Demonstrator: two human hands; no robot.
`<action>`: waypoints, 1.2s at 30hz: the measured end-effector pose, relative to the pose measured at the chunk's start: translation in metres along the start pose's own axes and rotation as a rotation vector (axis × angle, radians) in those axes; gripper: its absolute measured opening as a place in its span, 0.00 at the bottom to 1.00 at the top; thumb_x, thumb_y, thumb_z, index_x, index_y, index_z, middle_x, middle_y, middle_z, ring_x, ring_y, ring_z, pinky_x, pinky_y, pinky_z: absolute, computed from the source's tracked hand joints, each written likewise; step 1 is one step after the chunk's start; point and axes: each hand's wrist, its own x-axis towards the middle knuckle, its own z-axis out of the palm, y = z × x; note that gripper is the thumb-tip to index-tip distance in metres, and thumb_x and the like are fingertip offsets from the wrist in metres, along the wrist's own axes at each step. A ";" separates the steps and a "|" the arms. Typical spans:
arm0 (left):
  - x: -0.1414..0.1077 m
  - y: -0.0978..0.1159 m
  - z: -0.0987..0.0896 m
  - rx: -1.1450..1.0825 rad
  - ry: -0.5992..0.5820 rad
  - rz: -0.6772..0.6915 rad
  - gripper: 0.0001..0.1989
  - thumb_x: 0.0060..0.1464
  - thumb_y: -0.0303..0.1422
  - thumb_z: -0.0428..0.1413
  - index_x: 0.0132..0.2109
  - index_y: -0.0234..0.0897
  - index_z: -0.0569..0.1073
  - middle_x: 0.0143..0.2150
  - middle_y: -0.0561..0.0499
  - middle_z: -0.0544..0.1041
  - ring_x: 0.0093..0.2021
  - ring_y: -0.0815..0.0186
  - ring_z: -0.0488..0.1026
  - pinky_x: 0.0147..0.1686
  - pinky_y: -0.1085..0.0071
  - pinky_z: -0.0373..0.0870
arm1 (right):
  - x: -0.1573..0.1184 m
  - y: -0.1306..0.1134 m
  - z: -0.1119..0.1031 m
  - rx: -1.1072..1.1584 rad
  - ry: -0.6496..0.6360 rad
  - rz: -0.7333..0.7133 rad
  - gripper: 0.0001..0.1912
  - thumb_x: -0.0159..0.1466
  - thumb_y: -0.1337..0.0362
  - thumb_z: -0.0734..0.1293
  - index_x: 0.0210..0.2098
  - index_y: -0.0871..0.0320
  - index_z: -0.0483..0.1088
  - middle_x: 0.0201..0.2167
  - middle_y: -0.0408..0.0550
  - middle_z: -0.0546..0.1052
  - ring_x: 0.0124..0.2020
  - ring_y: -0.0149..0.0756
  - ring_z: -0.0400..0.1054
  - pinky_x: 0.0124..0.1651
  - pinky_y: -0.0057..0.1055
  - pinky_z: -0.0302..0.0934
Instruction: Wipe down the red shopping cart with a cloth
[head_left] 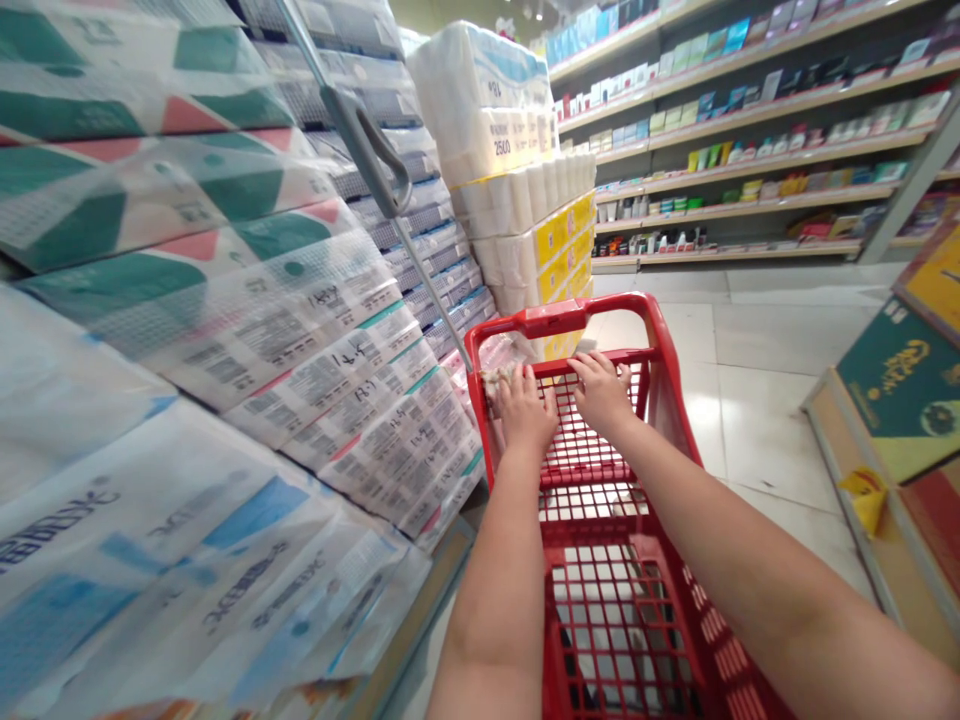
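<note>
A red plastic shopping basket (671, 360) with mesh walls fills the lower middle of the head view. My left hand (527, 412) lies against its far end, fingers stretched out near the rim. Beside those fingertips is something small and pale that I cannot make out. To the right, my right hand (602, 392) rests on the same far end, its fingers apart and touching the rim. A metal pull rod with a grey grip (379, 155) leans up and left from the basket. What shows through the lower mesh is unclear.
Stacked tissue packs (247, 250) rise close on the left, with bundled toilet rolls (510, 180) beyond them. Shelves of boxes and bottles (735, 150) line the back. At right stands a low display of boxes (900, 370). White floor tiles (772, 370) lie between.
</note>
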 end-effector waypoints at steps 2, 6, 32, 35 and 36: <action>-0.001 0.001 -0.001 -0.021 -0.047 0.155 0.29 0.61 0.41 0.48 0.66 0.33 0.60 0.67 0.44 0.61 0.70 0.49 0.47 0.66 0.50 0.50 | 0.000 -0.001 0.000 -0.002 -0.001 0.002 0.24 0.60 0.68 0.58 0.55 0.54 0.68 0.60 0.52 0.68 0.63 0.49 0.53 0.59 0.58 0.40; -0.002 0.000 -0.002 0.020 -0.044 0.045 0.29 0.60 0.38 0.49 0.67 0.35 0.58 0.68 0.44 0.59 0.69 0.48 0.51 0.66 0.47 0.50 | 0.000 -0.002 0.001 -0.012 -0.008 -0.001 0.25 0.59 0.69 0.58 0.56 0.54 0.67 0.61 0.51 0.67 0.63 0.49 0.53 0.60 0.58 0.40; 0.000 -0.001 0.000 -0.141 -0.054 0.080 0.29 0.59 0.34 0.50 0.66 0.35 0.58 0.70 0.42 0.55 0.69 0.48 0.51 0.65 0.47 0.53 | -0.001 -0.001 0.002 0.011 0.000 -0.004 0.25 0.59 0.70 0.58 0.55 0.54 0.67 0.60 0.52 0.67 0.63 0.49 0.52 0.60 0.58 0.39; -0.001 0.002 -0.005 -0.181 -0.013 0.175 0.29 0.60 0.33 0.49 0.67 0.32 0.57 0.70 0.41 0.54 0.69 0.52 0.50 0.67 0.50 0.50 | -0.001 -0.001 0.002 0.003 0.001 -0.011 0.25 0.59 0.70 0.58 0.56 0.54 0.67 0.60 0.52 0.67 0.63 0.49 0.52 0.59 0.57 0.40; -0.001 0.004 -0.007 -0.202 -0.027 0.240 0.29 0.60 0.32 0.49 0.67 0.33 0.56 0.70 0.43 0.55 0.69 0.54 0.50 0.67 0.52 0.50 | -0.001 0.000 0.002 -0.003 0.001 -0.012 0.25 0.59 0.69 0.58 0.56 0.54 0.67 0.60 0.52 0.68 0.63 0.50 0.52 0.59 0.57 0.41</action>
